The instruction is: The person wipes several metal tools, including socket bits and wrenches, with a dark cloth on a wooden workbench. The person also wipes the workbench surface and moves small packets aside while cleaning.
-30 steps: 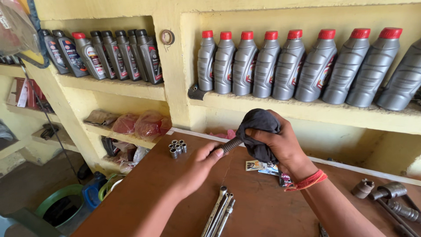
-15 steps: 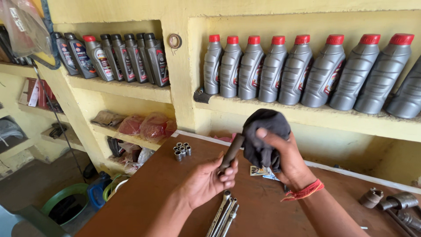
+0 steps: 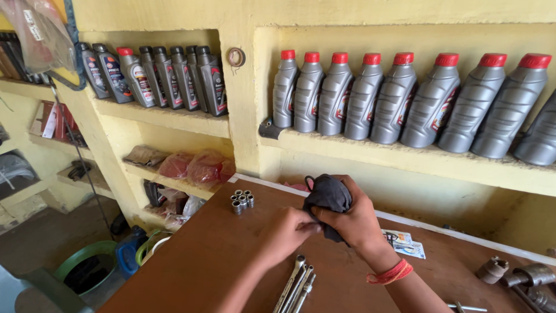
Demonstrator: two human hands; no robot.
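My right hand (image 3: 353, 223) grips a dark grey cloth (image 3: 328, 197) above the brown table (image 3: 191, 261). A red thread band is on that wrist. My left hand (image 3: 288, 233) is closed against the cloth's lower edge, fingers meeting the right hand; the metal tool it held earlier is hidden inside the cloth and fist. Below the hands lie long metal wrenches (image 3: 296, 284) side by side. A cluster of small metal sockets (image 3: 242, 200) stands at the table's far left.
Grey bottles with red caps (image 3: 405, 98) line the wall shelf; darker bottles (image 3: 156, 75) stand on the left shelf. Metal parts (image 3: 515, 275) lie at the table's right; small cards (image 3: 402, 242) sit behind my right wrist. Buckets (image 3: 87, 266) are on the floor at left.
The cloth has come down over the metal tool, which showed between the hands before. My left hand has closed in against the right hand and the cloth.
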